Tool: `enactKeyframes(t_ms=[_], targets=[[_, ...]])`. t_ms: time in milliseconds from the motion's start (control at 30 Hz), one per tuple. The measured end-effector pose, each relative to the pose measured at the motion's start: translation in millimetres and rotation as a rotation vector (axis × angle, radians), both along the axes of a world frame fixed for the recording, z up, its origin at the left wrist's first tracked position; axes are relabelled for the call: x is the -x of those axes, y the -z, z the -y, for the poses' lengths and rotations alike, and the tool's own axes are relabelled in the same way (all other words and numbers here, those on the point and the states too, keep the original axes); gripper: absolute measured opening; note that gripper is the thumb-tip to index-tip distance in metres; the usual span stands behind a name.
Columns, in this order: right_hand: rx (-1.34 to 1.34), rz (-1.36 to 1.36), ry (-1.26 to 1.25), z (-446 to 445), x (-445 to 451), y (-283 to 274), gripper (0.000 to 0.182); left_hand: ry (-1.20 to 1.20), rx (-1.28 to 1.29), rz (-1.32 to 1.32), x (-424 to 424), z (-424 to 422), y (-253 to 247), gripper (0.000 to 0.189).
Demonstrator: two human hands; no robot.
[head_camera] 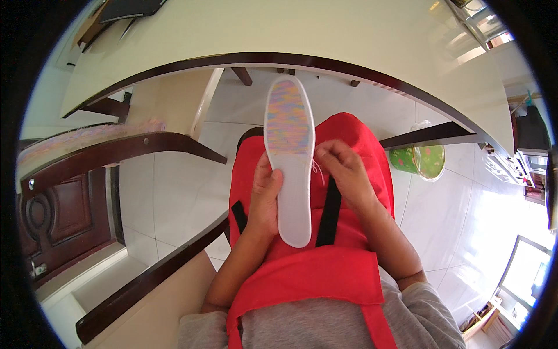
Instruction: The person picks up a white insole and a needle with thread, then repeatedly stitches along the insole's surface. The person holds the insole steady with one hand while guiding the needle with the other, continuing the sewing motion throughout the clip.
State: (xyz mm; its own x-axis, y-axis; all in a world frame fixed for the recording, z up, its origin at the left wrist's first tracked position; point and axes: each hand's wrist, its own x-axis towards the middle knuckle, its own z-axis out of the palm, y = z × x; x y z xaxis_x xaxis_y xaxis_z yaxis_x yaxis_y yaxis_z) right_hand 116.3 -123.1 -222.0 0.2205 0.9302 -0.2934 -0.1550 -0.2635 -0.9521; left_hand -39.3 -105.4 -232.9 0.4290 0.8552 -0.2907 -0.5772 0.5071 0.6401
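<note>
A white shoe insole [294,196] stands lengthwise over my lap, its upper half covered with multicoloured stitching in pink, yellow and blue. My left hand [267,192] grips its left edge, with the thumb on the face and the other fingers partly hidden behind. At the insole's right edge, my right hand [342,168] has its thumb and forefinger pinched together. Whether they hold a needle or thread is too small to tell. A looped white thread [317,167] hangs from the insole's right edge, close to my right fingers. A red apron [305,279] covers my lap beneath both hands.
A pale table with a dark edge [279,57] spans the space ahead. At the left is a wooden chair [130,150] with colourful threads [104,130] lying over it. A green patterned bin [414,159] with a plastic liner stands right of my knees. A dark wooden armrest [152,279] lies at lower left.
</note>
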Motion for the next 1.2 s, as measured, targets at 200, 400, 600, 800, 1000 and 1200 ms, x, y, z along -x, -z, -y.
enactKeyframes(t_ms=[200,400,600,800,1000,1200], targets=[[0.086,-0.835,-0.027,12.2,10.4,7.0,0.028,0.095,-0.231,-0.192,-2.1,5.0,-1.6,0.049],[0.099,-1.211,-0.039,15.7,9.6,22.1,0.032,0.087,-0.323,-0.246,-4.0,6.6,-5.1,0.047],[0.028,-1.229,0.042,10.7,16.5,21.3,0.033,0.125,-0.190,-0.167,-0.2,3.1,-5.4,0.046],[0.086,-1.150,0.384,-2.7,-15.5,46.9,0.016,0.058,-0.165,-0.185,-3.4,1.6,-6.9,0.041],[-0.040,-1.303,0.510,-4.8,-43.6,56.7,0.009,0.024,-0.118,-0.166,-3.0,0.5,-6.7,0.039],[-0.003,-0.985,0.756,-5.2,-36.4,47.2,0.010,0.007,-0.070,-0.085,-3.2,0.9,-1.0,0.037]])
